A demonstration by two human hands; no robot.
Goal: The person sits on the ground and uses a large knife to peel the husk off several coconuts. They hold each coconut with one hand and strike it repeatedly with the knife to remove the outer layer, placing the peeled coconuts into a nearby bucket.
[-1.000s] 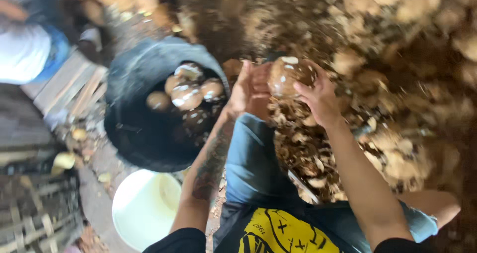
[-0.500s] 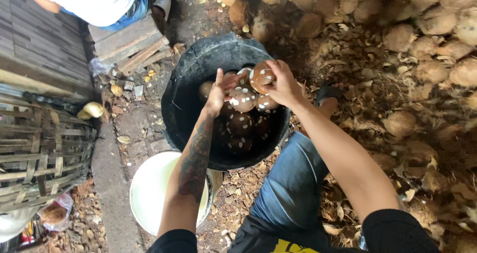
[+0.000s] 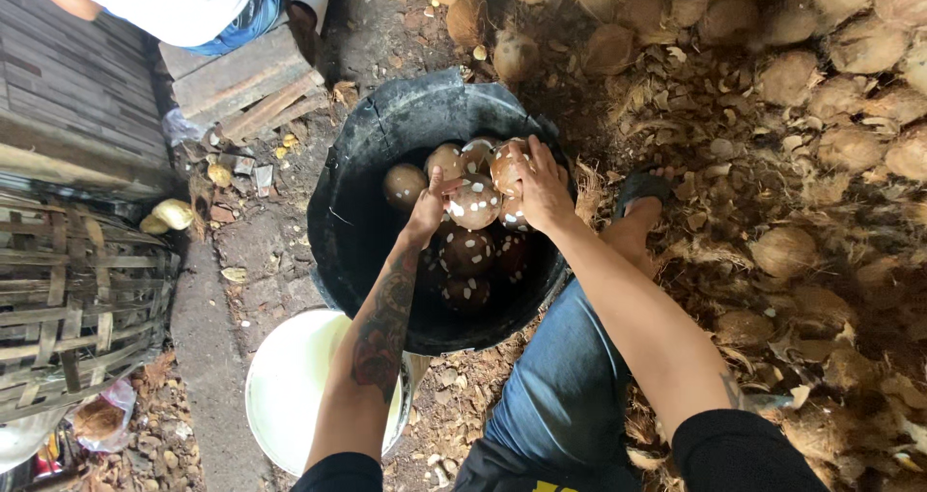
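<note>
Black tub [image 3: 357,164] is partly filled with coconuts; right hand [image 3: 543,191] holds coconut [image 3: 506,167], left hand [image 3: 427,205] seemingly open on another [image 3: 474,202].

My two hands over one black tub [image 3: 367,164]; about eight peeled coconuts [image 3: 475,202] inside; one white bucket [image 3: 290,386]; one woven basket [image 3: 77,309].

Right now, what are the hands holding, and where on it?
The right hand cups a peeled coconut over its top, above the black tub. The left hand touches another coconut from the side.
</note>
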